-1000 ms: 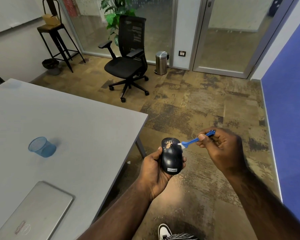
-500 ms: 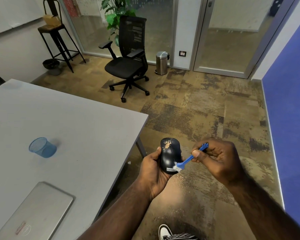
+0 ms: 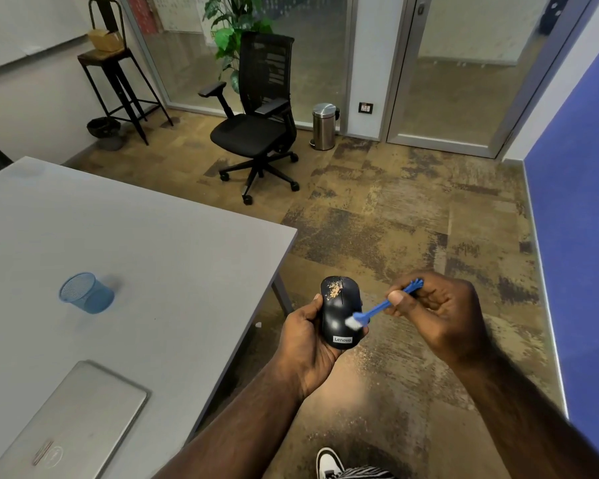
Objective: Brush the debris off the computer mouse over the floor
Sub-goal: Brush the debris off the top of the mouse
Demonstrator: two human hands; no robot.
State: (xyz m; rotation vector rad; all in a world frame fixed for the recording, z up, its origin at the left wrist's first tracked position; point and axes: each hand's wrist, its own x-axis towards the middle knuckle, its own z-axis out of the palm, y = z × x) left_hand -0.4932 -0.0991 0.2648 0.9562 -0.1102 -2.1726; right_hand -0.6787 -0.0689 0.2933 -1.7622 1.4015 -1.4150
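Head view, looking down past the corner of the grey worktop (image 3: 153,243) to the patchy brown floor (image 3: 395,236). The left hand (image 3: 306,337) cups the black computer mouse (image 3: 339,311) from below and the side, thumb on its left edge, fingers mostly hidden behind the body. The mouse is out over the floor, just beyond the worktop's edge, label end toward the camera. A tan patch of debris (image 3: 333,290) sits on its far left button. The right hand (image 3: 436,312) pinches a small blue brush (image 3: 384,307) between thumb and curled fingers; the handle's far end pokes out above the knuckles, the white bristles touch the mouse's near right side. The two hands sit close together, each clamped on its own thing. Pale specks dot the floor below the mouse, too fine to make out clearly. On the worktop: a blue mesh cup (image 3: 85,292) lying tilted, and a closed silver laptop (image 3: 70,423) cut off at the bottom edge. A shoe (image 3: 329,463) peeks in at the bottom, half cropped. Farther back, a black office chair (image 3: 256,122) and a steel bin (image 3: 324,126)
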